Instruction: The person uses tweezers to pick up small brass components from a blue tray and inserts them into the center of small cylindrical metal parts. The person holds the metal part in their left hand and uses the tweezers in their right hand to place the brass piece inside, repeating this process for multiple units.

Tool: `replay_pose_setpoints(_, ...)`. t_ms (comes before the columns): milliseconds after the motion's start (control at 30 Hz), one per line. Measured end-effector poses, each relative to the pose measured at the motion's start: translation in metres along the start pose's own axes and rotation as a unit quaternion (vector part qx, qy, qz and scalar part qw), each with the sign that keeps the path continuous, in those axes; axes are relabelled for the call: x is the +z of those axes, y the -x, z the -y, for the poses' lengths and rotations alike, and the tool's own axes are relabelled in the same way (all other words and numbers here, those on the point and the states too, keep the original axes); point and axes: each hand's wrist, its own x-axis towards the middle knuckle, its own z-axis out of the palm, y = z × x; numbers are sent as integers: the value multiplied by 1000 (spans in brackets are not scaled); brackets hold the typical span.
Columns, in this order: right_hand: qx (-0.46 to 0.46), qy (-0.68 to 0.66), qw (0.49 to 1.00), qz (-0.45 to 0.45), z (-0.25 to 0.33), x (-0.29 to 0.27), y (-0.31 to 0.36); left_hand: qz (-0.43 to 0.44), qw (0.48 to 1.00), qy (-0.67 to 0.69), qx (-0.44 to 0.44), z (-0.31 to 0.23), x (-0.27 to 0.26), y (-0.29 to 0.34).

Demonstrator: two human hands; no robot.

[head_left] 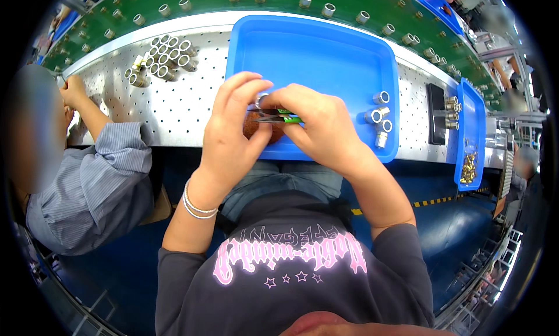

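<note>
Left hand (225, 125): fingers clamped, apparently, on metal ring (259, 101); right hand (325, 119): fingers closed round green-handled tool (293, 119), above blue tray (317, 51).

Over the near part of a blue tray (314, 26), the right hand (323, 119) holds a green-handled tool (293, 119), its grey tips pointing at the left hand (224, 118). A metal cylinder (261, 100) shows between both hands' fingers; which grips it is unclear. A brown lump (250, 125) lies beneath. More cylinders (372, 116) gather at the tray's right; others (165, 57) cluster on the perforated table (204, 103), near a co-worker's striped sleeve (119, 144).
</note>
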Motion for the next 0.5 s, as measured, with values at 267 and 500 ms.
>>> replay_pose_setpoints(267,217,-445,858,-135,-24,-11,37,-5,917,347,-196,1,12,15)
replay_pose_setpoints(500,209,-455,860,-94,-21,-12,42,69,827,467,-304,-15,20,13)
